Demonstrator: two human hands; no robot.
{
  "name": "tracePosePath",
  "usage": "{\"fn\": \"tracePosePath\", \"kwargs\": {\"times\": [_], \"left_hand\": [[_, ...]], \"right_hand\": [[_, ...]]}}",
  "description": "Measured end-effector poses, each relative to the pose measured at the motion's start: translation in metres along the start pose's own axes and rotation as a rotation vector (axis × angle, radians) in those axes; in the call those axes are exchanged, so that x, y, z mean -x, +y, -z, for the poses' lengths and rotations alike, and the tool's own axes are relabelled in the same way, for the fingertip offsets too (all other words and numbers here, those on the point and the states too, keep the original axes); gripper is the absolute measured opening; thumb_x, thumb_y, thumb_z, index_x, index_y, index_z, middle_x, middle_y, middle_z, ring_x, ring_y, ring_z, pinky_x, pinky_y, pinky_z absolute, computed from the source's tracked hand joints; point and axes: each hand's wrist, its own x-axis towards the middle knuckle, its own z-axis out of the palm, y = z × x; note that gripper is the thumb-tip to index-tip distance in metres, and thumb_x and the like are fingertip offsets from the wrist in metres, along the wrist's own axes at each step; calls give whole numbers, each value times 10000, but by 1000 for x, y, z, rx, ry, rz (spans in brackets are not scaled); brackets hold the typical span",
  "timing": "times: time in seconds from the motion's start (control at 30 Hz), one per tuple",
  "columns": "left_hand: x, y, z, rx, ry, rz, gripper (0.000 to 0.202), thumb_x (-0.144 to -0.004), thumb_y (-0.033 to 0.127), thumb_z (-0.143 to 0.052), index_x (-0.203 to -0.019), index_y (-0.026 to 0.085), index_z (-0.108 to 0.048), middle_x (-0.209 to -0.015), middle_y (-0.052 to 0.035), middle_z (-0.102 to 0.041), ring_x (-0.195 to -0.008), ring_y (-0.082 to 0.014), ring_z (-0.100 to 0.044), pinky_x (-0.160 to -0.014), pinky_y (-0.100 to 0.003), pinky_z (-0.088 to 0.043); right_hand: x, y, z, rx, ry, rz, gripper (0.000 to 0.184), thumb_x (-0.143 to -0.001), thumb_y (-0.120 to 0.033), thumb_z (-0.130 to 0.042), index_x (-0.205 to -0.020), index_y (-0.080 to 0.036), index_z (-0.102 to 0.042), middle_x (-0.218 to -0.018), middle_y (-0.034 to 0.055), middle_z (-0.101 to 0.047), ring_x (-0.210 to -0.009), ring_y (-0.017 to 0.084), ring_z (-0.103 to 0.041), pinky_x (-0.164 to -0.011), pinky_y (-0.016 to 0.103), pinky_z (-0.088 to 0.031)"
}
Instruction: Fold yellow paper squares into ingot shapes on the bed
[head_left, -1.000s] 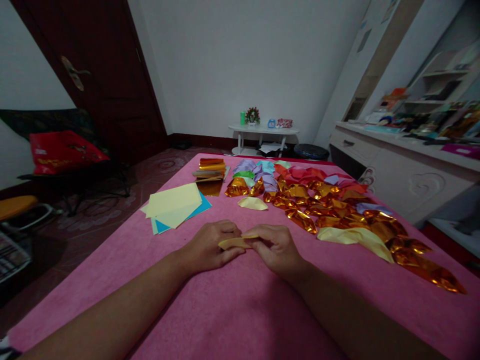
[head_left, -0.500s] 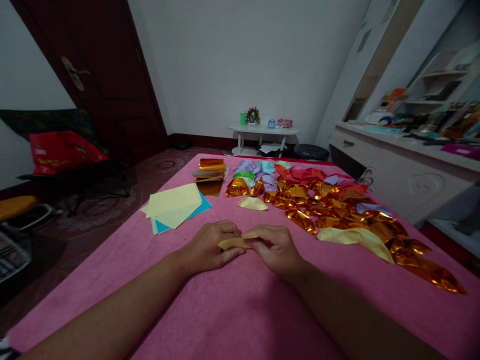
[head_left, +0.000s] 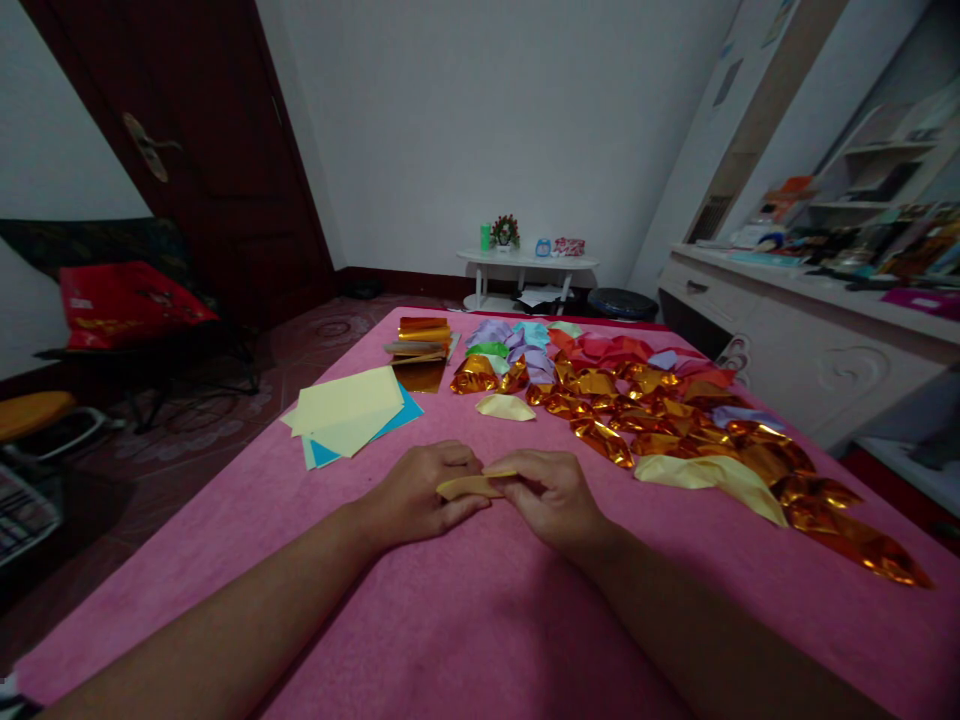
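A narrow folded strip of yellow paper (head_left: 466, 487) lies between my two hands, low over the pink-covered table (head_left: 450, 620). My left hand (head_left: 426, 492) is closed on its left part, the thumb along the near side. With thumb and fingertips, my right hand (head_left: 556, 500) pinches the right end, which the fingers partly hide. Just beyond my hands sits a small pale-yellow folded paper piece (head_left: 506, 407). Flat sheets of yellow paper (head_left: 349, 405) overlap blue paper (head_left: 325, 455) to the left.
Many folded shiny gold paper pieces (head_left: 600, 440) spread over the right side, with a long pale-yellow piece (head_left: 709, 472) among them. Purple, green and red folded papers (head_left: 600, 348) lie farther back. A stack of gold foil sheets (head_left: 421, 355) stands at the far left edge.
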Motion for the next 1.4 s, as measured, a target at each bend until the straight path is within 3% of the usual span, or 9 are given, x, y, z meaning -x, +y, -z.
{"fn": "tracePosePath", "kwargs": {"times": [0.6, 0.7, 0.8, 0.87, 0.93, 1.03, 1.13, 1.3, 1.4], "left_hand": [[1, 0, -1, -112, 44, -34, 172, -866, 223, -507, -928, 188, -663, -795, -45, -645, -747, -151, -565, -676, -260, -431], [0, -2, 2, -122, 224, 11, 200, -839, 168, -523, -982, 196, -661, -872, -57, -654, -818, -167, -570, -739, -289, -444], [-3, -4, 5, -82, 506, 192, 225, -821, 217, -575, -1035, 197, -643, -1018, -81, -636, -951, -198, -558, -833, -338, -442], [-5, -4, 5, 66, 606, 362, 207, -827, 304, -583, -984, 184, -644, -960, -73, -644, -883, -187, -578, -775, -315, -458], [-7, -4, 4, 318, 598, 518, 299, -852, 420, -529, -800, 150, -646, -740, -47, -636, -681, -149, -577, -652, -264, -451], [-9, 0, 0, 754, 411, 634, 553, -859, 573, -418, -623, 116, -622, -554, -49, -589, -536, -125, -546, -585, -245, -430], [-13, 6, -2, 1097, 269, 669, 599, -810, 636, -453, -777, 83, -681, -666, -98, -655, -601, -152, -601, -605, -258, -453], [-14, 7, -2, 1333, 292, 693, 412, -722, 440, -698, -942, 92, -676, -815, -96, -691, -666, -138, -622, -653, -252, -473], [-12, 4, -2, 1293, 416, 759, 394, -640, 316, -779, -960, 115, -665, -796, -66, -694, -632, -127, -617, -619, -241, -473]], "right_hand": [[-4, -6, 2, -28, 13, 39, 152, -827, -131, -594, -883, -217, -706, -776, 25, -690, -693, 131, -640, -637, 244, -514], [-4, -7, 6, -10, 127, 117, 257, -810, -76, -596, -971, -249, -698, -893, 30, -682, -817, 154, -642, -733, 288, -522], [-4, -5, 11, 60, 269, 142, 347, -785, -42, -615, -1016, -289, -695, -1009, 31, -665, -925, 176, -628, -805, 326, -506], [-5, -3, 14, 76, 329, 138, 357, -779, -38, -625, -1007, -301, -702, -1048, 34, -653, -953, 187, -621, -826, 345, -497], [-6, -2, 15, 77, 362, 138, 364, -779, -34, -625, -1005, -308, -706, -1065, 36, -647, -954, 188, -620, -825, 348, -495], [-7, 0, 15, 101, 351, 167, 391, -774, -22, -625, -1024, -313, -700, -1049, 37, -647, -941, 184, -618, -814, 342, -492], [-7, 0, 15, 123, 263, 238, 418, -767, -12, -623, -1065, -299, -686, -1062, 53, -646, -956, 193, -611, -806, 346, -489], [-7, -3, 12, 77, 17, 372, 380, -795, -22, -562, -1091, -236, -665, -1001, 79, -677, -921, 195, -622, -776, 346, -506], [-8, -3, 7, 88, -41, 379, 372, -788, -8, -535, -1068, -218, -662, -999, 91, -671, -919, 192, -615, -764, 345, -509]]}}
